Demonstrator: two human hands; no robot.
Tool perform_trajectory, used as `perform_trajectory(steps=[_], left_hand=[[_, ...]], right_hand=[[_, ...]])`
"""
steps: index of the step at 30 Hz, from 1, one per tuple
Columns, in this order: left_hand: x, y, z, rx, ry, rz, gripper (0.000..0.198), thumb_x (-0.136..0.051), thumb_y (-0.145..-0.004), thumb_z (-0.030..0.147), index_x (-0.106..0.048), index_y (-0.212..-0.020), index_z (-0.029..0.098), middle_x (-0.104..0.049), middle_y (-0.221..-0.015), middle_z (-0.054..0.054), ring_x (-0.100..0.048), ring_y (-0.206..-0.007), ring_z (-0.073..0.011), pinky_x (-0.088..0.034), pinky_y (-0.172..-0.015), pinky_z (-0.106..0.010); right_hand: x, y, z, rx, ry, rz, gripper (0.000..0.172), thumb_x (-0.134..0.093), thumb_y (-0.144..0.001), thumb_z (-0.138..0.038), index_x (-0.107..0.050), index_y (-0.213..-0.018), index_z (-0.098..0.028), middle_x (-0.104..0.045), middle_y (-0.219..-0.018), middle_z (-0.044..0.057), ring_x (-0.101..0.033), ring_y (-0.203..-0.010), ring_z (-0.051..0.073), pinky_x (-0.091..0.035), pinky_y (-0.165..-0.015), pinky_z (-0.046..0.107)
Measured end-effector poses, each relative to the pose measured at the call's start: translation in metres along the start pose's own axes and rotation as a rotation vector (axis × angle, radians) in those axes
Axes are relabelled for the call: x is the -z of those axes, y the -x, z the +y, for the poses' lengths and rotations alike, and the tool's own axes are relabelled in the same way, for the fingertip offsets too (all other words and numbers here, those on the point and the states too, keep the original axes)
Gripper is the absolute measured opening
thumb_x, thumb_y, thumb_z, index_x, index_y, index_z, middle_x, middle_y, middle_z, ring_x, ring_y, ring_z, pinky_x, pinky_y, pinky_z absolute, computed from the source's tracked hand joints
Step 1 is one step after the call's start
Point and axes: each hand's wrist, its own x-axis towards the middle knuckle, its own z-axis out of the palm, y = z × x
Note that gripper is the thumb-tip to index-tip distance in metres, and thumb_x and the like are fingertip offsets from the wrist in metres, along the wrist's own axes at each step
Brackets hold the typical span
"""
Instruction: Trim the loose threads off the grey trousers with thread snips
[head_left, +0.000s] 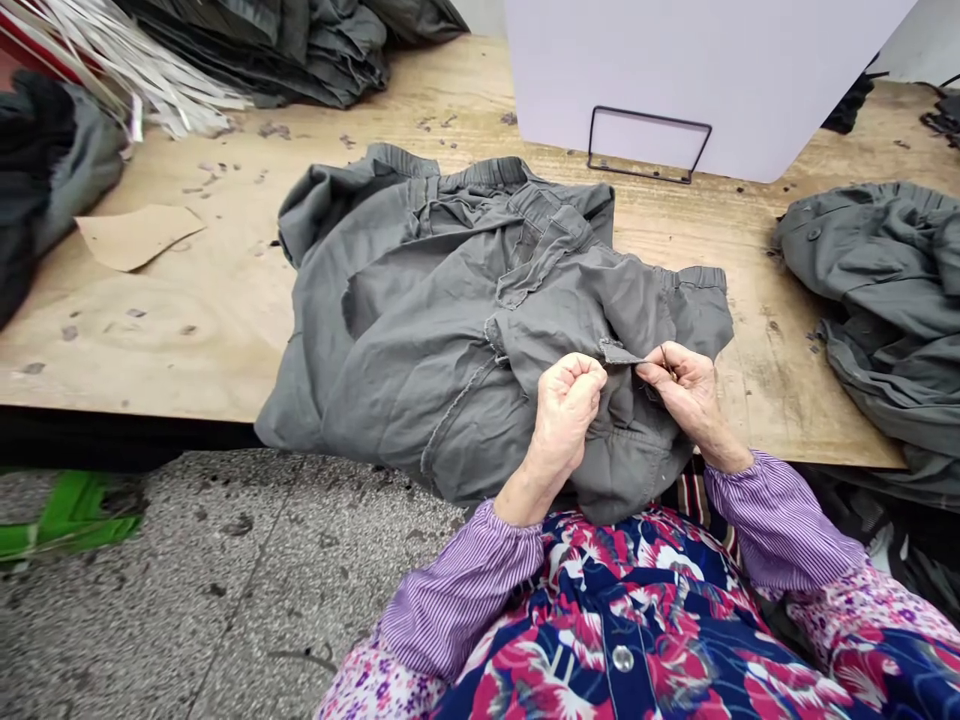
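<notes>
Grey trousers (420, 320) with elastic waist sections lie rumpled across the front of the table, their lower edge hanging over it toward my lap. My left hand (570, 405) is closed in a fist at the cloth near the front edge; its fingertips appear to pinch the fabric, though the grip is partly hidden. Between thumb and forefinger, my right hand (679, 385) pinches the end of a small raised flap (622, 353) of the trousers. A thin dark metal piece shows within the right fingers, too small to identify. Raw, frayed seam edges run along the trousers' middle.
More grey garments (885, 290) lie at the right, and a folded pile (300, 50) at the back left. White strips (172, 70) and a brown paper piece (142, 236) are on the left. A white board (697, 70) stands behind, near a black wire stand (649, 120). Scraps dot the wooden table (225, 330).
</notes>
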Motion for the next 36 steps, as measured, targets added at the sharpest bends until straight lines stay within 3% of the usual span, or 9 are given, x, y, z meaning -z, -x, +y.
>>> perform_trajectory(steps=[10, 13, 16, 21, 25, 27, 30, 33, 36], left_hand=[[0.003, -0.001, -0.005, -0.194, -0.082, 0.156, 0.012, -0.053, -0.073, 0.021, -0.046, -0.064, 0.018, -0.040, -0.049, 0.007, -0.034, -0.041, -0.0057, -0.027, -0.041, -0.020], [0.009, -0.007, -0.002, -0.270, -0.279, 0.164, 0.012, -0.051, -0.075, 0.022, -0.046, -0.065, 0.018, -0.037, -0.049, 0.007, -0.031, -0.042, -0.0058, -0.025, -0.042, -0.021], [0.015, -0.013, 0.004, -0.428, -0.590, 0.153, 0.011, -0.048, -0.076, 0.017, -0.047, -0.064, 0.017, -0.034, -0.050, 0.007, -0.031, -0.044, -0.0062, -0.026, -0.047, -0.021], [0.019, -0.016, 0.012, -0.715, -0.945, 0.157, 0.014, -0.045, -0.077, 0.012, -0.044, -0.065, 0.018, -0.040, -0.054, 0.005, -0.039, -0.050, -0.0079, -0.029, -0.052, -0.022], [0.018, -0.012, 0.011, -0.830, -1.083, 0.188, 0.014, -0.043, -0.079, 0.011, -0.045, -0.066, 0.018, -0.045, -0.056, 0.003, -0.041, -0.051, -0.0093, -0.030, -0.053, -0.023], [0.018, -0.009, 0.010, -0.800, -1.047, 0.242, 0.015, -0.043, -0.079, 0.012, -0.045, -0.065, 0.018, -0.047, -0.057, 0.002, -0.042, -0.052, -0.0094, -0.031, -0.055, -0.023], [0.014, -0.006, 0.005, -0.570, -0.869, 0.285, 0.018, -0.046, -0.084, 0.024, -0.048, -0.067, 0.017, -0.048, -0.055, 0.003, -0.043, -0.050, -0.0088, -0.032, -0.053, -0.022], [0.009, -0.012, -0.003, -0.314, -0.714, 0.234, 0.024, -0.058, -0.077, 0.039, -0.053, -0.072, 0.017, -0.051, -0.053, 0.003, -0.046, -0.047, -0.0087, -0.034, -0.049, -0.021], [0.002, -0.023, -0.011, -0.135, -0.514, 0.212, 0.023, -0.067, -0.066, 0.034, -0.055, -0.074, 0.016, -0.054, -0.055, 0.004, -0.047, -0.044, -0.0079, -0.034, -0.043, -0.019]], right_hand=[[-0.002, 0.007, -0.005, 0.154, 0.186, -0.023, 0.029, -0.054, -0.081, -0.037, -0.046, -0.060, -0.018, -0.041, -0.052, -0.004, -0.032, -0.047, 0.008, -0.025, -0.046, 0.023], [0.004, 0.001, -0.007, 0.216, 0.305, -0.127, 0.020, -0.054, -0.082, -0.039, -0.052, -0.082, -0.018, -0.051, -0.062, -0.002, -0.043, -0.053, 0.010, -0.032, -0.052, 0.022], [0.014, -0.012, -0.024, 0.352, 0.522, -0.228, 0.024, -0.048, -0.087, -0.039, -0.049, -0.099, -0.018, -0.059, -0.082, 0.003, -0.054, -0.070, 0.014, -0.037, -0.062, 0.024], [0.017, -0.030, -0.059, 0.610, 1.013, -0.377, 0.026, -0.038, -0.092, -0.038, -0.053, -0.086, -0.017, -0.060, -0.078, 0.005, -0.054, -0.073, 0.017, -0.029, -0.060, 0.027], [0.011, -0.035, -0.068, 0.689, 1.127, -0.429, 0.027, -0.037, -0.093, -0.035, -0.052, -0.079, -0.018, -0.058, -0.071, 0.004, -0.051, -0.062, 0.015, -0.021, -0.055, 0.028], [0.011, -0.037, -0.067, 0.680, 1.100, -0.430, 0.028, -0.037, -0.093, -0.035, -0.053, -0.077, -0.017, -0.058, -0.068, 0.003, -0.050, -0.059, 0.014, -0.021, -0.055, 0.028], [0.016, -0.040, -0.062, 0.563, 0.931, -0.342, 0.028, -0.040, -0.091, -0.036, -0.055, -0.078, -0.017, -0.057, -0.066, 0.002, -0.048, -0.058, 0.013, -0.024, -0.055, 0.027], [0.019, -0.043, -0.050, 0.379, 0.540, -0.241, 0.025, -0.044, -0.089, -0.037, -0.056, -0.085, -0.016, -0.054, -0.066, 0.000, -0.046, -0.058, 0.011, -0.032, -0.056, 0.023], [0.014, -0.041, -0.030, 0.234, 0.190, -0.235, 0.024, -0.055, -0.082, -0.040, -0.056, -0.086, -0.016, -0.053, -0.068, -0.002, -0.046, -0.059, 0.010, -0.036, -0.055, 0.021]])
